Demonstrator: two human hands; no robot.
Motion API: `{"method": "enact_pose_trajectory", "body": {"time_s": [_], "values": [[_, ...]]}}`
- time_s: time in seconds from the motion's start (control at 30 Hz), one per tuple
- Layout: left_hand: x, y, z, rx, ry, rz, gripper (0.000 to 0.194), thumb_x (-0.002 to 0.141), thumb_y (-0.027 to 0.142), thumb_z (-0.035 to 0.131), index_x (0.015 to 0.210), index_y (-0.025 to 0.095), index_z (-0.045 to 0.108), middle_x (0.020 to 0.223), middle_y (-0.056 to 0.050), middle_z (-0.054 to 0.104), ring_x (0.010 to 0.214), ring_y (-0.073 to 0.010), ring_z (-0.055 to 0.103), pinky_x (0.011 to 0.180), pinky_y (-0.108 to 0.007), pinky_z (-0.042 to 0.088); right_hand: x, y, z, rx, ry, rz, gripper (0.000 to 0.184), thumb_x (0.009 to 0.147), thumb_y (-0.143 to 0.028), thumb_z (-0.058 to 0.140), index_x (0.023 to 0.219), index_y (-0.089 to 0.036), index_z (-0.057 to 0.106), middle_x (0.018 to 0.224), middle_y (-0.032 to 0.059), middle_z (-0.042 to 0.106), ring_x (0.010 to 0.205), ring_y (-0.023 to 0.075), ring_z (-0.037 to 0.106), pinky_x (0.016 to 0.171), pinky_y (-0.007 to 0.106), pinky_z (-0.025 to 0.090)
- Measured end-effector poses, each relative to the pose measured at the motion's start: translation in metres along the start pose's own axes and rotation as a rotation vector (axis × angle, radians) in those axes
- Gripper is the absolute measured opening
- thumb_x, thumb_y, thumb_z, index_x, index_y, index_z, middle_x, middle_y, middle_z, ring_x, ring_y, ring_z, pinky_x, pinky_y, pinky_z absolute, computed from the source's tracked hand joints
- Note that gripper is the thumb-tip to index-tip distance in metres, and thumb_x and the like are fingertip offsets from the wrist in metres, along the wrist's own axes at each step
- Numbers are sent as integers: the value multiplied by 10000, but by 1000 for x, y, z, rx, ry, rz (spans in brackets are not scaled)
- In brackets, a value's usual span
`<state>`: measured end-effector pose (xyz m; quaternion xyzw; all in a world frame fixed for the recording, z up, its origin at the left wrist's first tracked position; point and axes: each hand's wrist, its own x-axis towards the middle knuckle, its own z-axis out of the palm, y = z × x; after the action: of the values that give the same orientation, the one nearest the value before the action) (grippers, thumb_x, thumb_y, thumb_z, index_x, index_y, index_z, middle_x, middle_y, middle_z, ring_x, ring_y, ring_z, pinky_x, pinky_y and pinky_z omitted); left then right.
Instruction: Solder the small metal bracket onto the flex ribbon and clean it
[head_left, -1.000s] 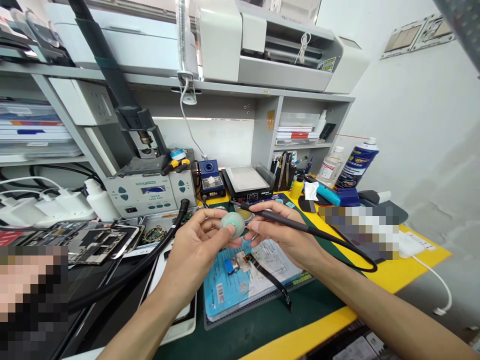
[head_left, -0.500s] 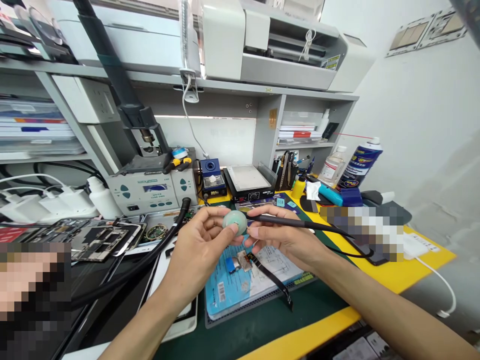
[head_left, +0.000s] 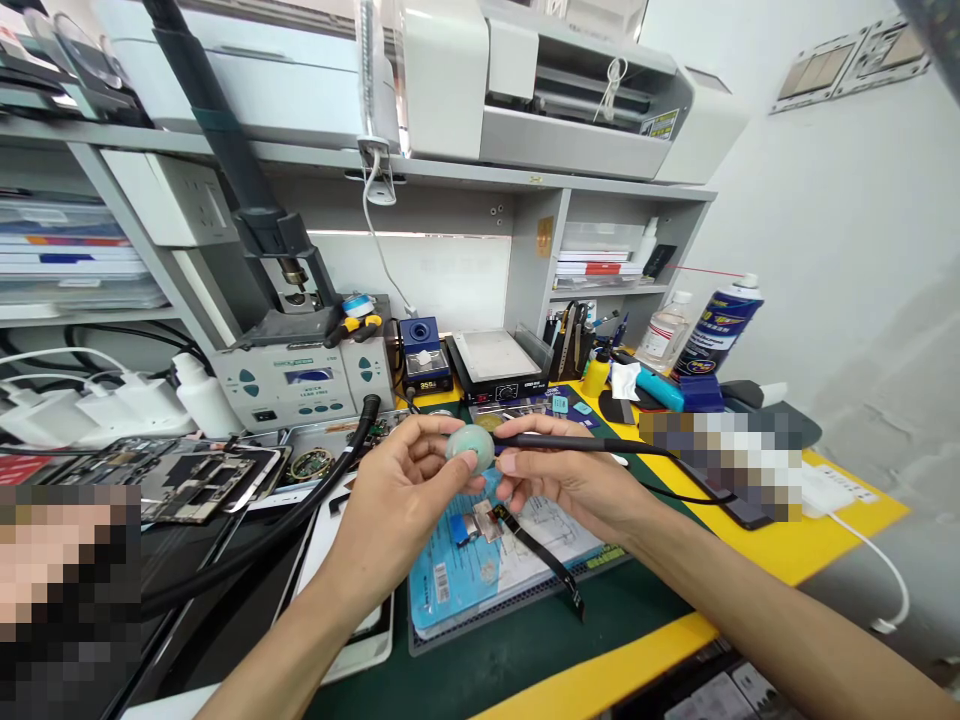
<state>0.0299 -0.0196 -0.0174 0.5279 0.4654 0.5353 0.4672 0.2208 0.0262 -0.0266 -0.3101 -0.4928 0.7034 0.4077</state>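
Left hand (head_left: 401,505) holds a pale green rounded lump (head_left: 470,448) closed between thumb and fingers, above the blue printed mat (head_left: 446,590). Right hand (head_left: 570,480) pinches a black soldering handpiece (head_left: 577,442), lying level, its front end just beside the lump; contact cannot be confirmed.

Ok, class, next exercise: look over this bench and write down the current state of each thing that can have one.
Left hand: closed around the object, fingers curled.
Pale green rounded object: held up off the bench.
Right hand: gripping the iron, raised.
Black soldering iron: held level, tip at the green object.
Blue soldering station: display lit.
Hot air rework station: display lit.
Black flat ribbon cable: lying loose across the blue printed sheet.
Spray can: upright.
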Motion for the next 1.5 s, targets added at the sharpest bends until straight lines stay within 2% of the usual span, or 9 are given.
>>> {"method": "enact_pose_trajectory", "body": {"time_s": [0.37,0.57,0.9,1.17,1.33,1.43,1.5], "values": [[1,-1,-1,-2,-40,-6,379,821,429,762,1088,210,607,940,-42,743,787,-232,751,747,-343,584,2,2,-3,-25,-17,-7,353,725,-196,844,1023,-163,658,725,20,727,660,186,721,597,300,577],[1,0,-1,-9,-14,-16,417,812,420,774,1123,185,625,844,-10,724,765,-215,753,735,-306,571,0,0,-2,-48,-19,-32,348,752,-192,830,1048,-152,649,733,29,734,670,193,725,601,310,585],[-1,3,1,22,-9,-31,446,815,423,760,1153,164,629,857,-32,736,753,-223,752,714,-314,582,2,5,-4,-74,-28,-116,302,781,-172,806,1030,-157,636,729,15,730,675,185,727,606,309,597],[-3,4,4,62,20,-5,423,821,411,750,1155,177,640,821,-17,734,746,-208,741,691,-295,575,1,6,-4,-111,-30,-123,302,789,-188,802,1043,-169,639,743,16,729,686,190,731,617,309,595],[0,9,-5,91,129,106,391,822,399,747,1145,197,659,841,-7,722,744,-185,710,719,-297,566,0,4,-5,-196,47,-247,308,862,-276,753,1131,-166,651,906,76,762,779,218,757,654,332,617],[4,12,-13,98,206,124,400,817,405,751,1147,196,661,820,3,709,710,-166,682,718,-294,551,-1,0,-9,-176,73,-288,287,885,-297,729,1123,-146,669,854,80,765,739,216,762,620,312,619],[6,11,-16,89,202,84,447,800,426,764,1151,176,649,785,1,698,697,-175,672,712,-309,550,-1,-4,-13,-153,98,-296,287,873,-305,743,1098,-136,682,790,70,760,693,211,759,579,291,615]]}}
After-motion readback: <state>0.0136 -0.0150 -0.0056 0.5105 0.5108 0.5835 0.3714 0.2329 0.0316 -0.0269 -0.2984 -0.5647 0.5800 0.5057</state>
